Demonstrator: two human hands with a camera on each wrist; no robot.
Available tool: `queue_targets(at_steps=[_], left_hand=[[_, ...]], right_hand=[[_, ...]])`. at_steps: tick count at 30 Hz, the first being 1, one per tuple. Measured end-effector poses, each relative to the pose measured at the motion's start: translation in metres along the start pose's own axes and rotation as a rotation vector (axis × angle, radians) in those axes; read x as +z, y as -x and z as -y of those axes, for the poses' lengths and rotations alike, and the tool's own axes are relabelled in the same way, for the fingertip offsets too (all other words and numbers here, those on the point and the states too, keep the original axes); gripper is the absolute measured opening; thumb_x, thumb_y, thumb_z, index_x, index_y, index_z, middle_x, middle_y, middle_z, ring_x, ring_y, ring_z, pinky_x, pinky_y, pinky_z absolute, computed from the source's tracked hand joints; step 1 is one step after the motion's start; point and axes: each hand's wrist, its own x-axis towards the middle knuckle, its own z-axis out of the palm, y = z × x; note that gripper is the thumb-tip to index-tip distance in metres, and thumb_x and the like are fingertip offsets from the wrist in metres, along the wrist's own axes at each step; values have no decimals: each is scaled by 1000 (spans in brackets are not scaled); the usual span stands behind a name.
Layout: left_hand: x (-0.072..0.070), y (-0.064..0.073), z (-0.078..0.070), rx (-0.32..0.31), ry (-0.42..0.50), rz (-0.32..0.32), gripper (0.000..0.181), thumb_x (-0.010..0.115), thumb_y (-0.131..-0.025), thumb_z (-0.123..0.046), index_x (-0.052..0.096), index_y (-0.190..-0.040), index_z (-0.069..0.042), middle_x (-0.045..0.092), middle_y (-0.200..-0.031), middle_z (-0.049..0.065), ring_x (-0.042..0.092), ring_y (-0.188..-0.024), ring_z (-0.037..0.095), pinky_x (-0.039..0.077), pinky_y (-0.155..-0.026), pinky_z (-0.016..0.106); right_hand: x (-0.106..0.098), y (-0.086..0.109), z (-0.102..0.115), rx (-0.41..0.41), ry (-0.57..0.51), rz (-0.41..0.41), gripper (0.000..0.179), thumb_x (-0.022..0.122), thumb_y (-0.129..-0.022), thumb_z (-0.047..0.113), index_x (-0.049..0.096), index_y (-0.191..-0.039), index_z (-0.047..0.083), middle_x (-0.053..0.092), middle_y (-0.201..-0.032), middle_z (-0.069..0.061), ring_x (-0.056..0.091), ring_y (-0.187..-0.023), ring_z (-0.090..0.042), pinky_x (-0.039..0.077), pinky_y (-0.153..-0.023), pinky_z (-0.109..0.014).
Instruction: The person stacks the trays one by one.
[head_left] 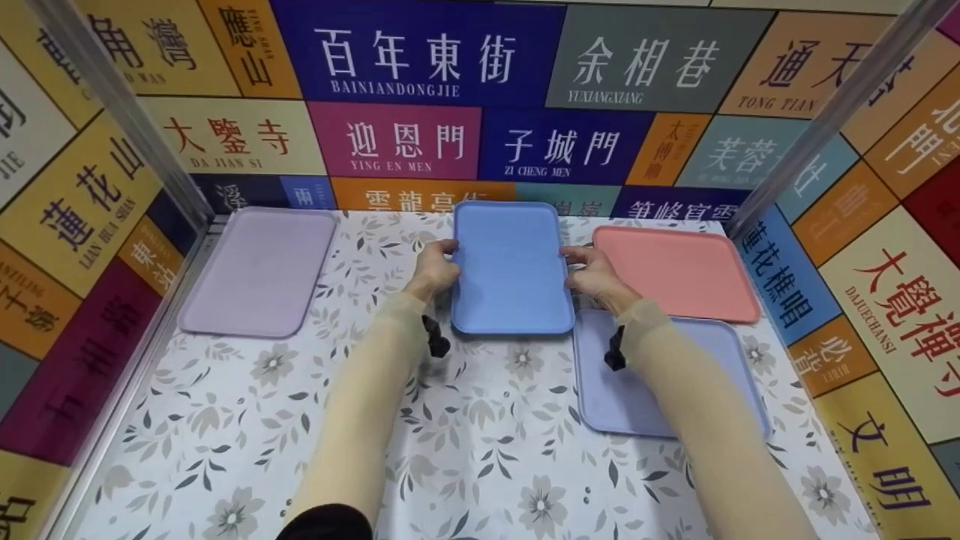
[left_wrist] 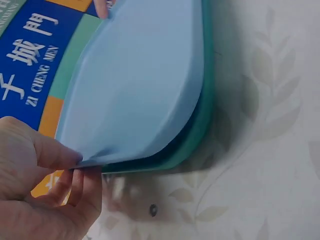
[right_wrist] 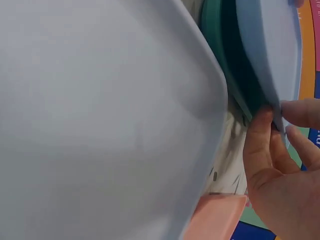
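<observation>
A blue rectangular tray (head_left: 514, 270) is held between both hands at the back middle of the table. My left hand (head_left: 435, 271) pinches its left edge, thumb on the upper face and fingers beneath in the left wrist view. On the opposite edge, my right hand (head_left: 598, 279) grips the tray in a similar pinch. Directly under the blue tray lies a green tray (left_wrist: 204, 131), with a dark gap between their rims. The head view hides this green tray behind the blue one.
A pale purple tray (head_left: 259, 274) lies at the back left. At the right, a pink tray (head_left: 679, 274) sits behind a lavender-blue tray (head_left: 626, 405), which my right forearm crosses. Printed panels (head_left: 420, 142) wall in the flower-patterned table (head_left: 480, 465) at the back and sides.
</observation>
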Motion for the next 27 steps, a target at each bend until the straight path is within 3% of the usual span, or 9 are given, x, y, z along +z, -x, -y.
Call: queue_targets(at_steps=[5, 9, 11, 17, 24, 27], left_hand=[[16, -51, 35, -27, -122, -4, 73, 65, -86, 3, 64, -158, -7, 68, -160, 11, 61, -152, 27, 51, -129, 39], [22, -67, 48, 13, -165, -10, 72, 66, -85, -2, 65, -157, -6, 69, -158, 14, 61, -152, 30, 49, -131, 40], [23, -69, 50, 26, -193, -21, 70, 66, -85, -4, 67, -155, -6, 71, -155, 14, 63, -150, 30, 50, -131, 40], [23, -58, 41, 23, -271, -44, 64, 72, -83, -4, 73, -147, -5, 75, -148, 15, 67, -144, 32, 51, -129, 42], [24, -61, 46, 20, -285, -22, 64, 73, -83, -7, 73, -147, -4, 73, -150, 17, 67, -144, 33, 51, -129, 44], [23, -56, 43, 20, -287, -19, 64, 72, -83, -7, 73, -146, -4, 74, -149, 17, 67, -143, 33, 52, -129, 44]], right_hand=[[7, -5, 0, 29, 51, -71, 85, 55, -83, -19, 57, -164, 6, 61, -159, -24, 63, -124, -29, 53, -71, -18], [9, -5, -2, 44, 101, -103, 82, 55, -82, -19, 61, -160, 6, 63, -159, -21, 63, -123, -28, 54, -77, -19], [10, -6, -3, 45, 111, -108, 79, 54, -83, -19, 63, -159, 5, 64, -157, -21, 63, -120, -26, 54, -78, -19], [12, -7, -4, 36, 147, -143, 71, 55, -87, -14, 67, -154, 6, 68, -152, -21, 64, -117, -25, 53, -84, -21], [15, -6, -2, 46, 210, -168, 67, 56, -87, -10, 71, -150, 7, 70, -150, -20, 61, -125, -28, 52, -96, -31], [15, -5, -2, 44, 233, -161, 66, 56, -88, -9, 71, -150, 7, 71, -148, -20, 62, -125, -28, 52, -97, -32]])
